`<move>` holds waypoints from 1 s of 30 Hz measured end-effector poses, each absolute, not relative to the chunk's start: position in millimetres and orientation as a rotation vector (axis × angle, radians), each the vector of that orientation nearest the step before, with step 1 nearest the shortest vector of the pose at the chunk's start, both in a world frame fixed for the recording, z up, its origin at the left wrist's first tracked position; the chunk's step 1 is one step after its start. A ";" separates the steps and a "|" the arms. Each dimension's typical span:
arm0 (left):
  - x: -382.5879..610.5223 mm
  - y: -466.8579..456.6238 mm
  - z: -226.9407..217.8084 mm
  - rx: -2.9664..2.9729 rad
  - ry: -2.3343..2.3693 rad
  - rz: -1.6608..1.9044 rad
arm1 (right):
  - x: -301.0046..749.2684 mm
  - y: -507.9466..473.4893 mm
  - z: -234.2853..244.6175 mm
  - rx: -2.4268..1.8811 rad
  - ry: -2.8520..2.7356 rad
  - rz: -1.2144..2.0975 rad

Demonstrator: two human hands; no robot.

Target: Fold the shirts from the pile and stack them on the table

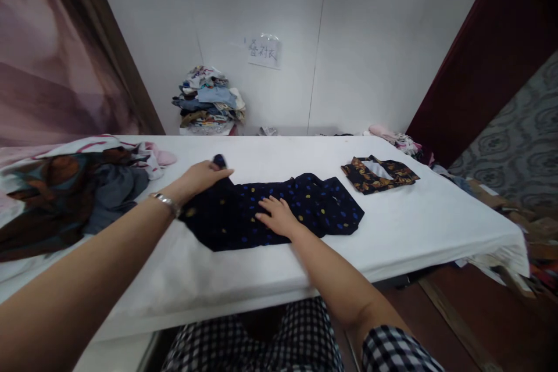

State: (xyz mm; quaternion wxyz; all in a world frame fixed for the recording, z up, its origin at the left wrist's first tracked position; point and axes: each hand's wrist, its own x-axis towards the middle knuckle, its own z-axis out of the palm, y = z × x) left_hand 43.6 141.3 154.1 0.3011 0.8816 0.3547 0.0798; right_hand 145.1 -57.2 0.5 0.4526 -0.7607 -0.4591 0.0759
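Note:
A dark navy shirt [309, 203] with blue and yellow spots lies lengthwise across the white table, its long sides folded in. My left hand [203, 178], with a metal band at the wrist, is closed on the shirt's left end and holds that part raised off the table. The lifted cloth is slightly blurred. My right hand [279, 217] rests flat on the middle of the shirt, fingers spread. To the right lies a folded black shirt [370, 185] with a brown-gold pattern, apart from both hands.
Loose clothes [117, 192] are heaped at the table's left end. A tall pile of folded clothes [209, 99] stands by the back wall, near a paper sign [264, 51]. More garments [399, 139] lie at the far right corner. The white table's [436, 232] front edge is close to my body.

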 end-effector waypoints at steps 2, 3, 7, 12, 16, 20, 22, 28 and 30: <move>60.4 104.2 160.1 2.113 0.678 0.056 | 157.2 -61.3 4.3 -1.675 -0.818 0.260; 67.2 91.6 159.4 2.073 0.583 0.046 | 163.6 -64.0 6.5 -1.582 -0.667 0.307; 74.7 92.6 133.2 2.275 0.650 0.357 | 181.4 -73.4 10.0 -1.379 -0.350 0.443; 48.0 128.4 78.4 2.165 0.987 0.257 | 180.2 -69.9 2.9 -1.474 -0.362 0.418; 36.5 119.3 54.3 2.010 0.947 0.150 | 176.6 -64.8 -2.9 -1.566 -0.540 0.333; 41.3 107.0 52.8 1.844 0.949 0.174 | 176.7 -61.2 1.7 -1.679 -0.678 0.146; 42.5 106.3 52.8 1.764 0.905 0.166 | 179.4 -60.2 8.8 -1.714 -0.728 0.017; 36.0 111.2 39.8 1.649 0.825 0.209 | 196.4 -64.9 13.9 -1.947 -0.608 -0.093; 35.2 109.5 37.7 1.691 0.837 0.197 | 200.1 -67.7 7.0 -1.986 -0.601 -0.035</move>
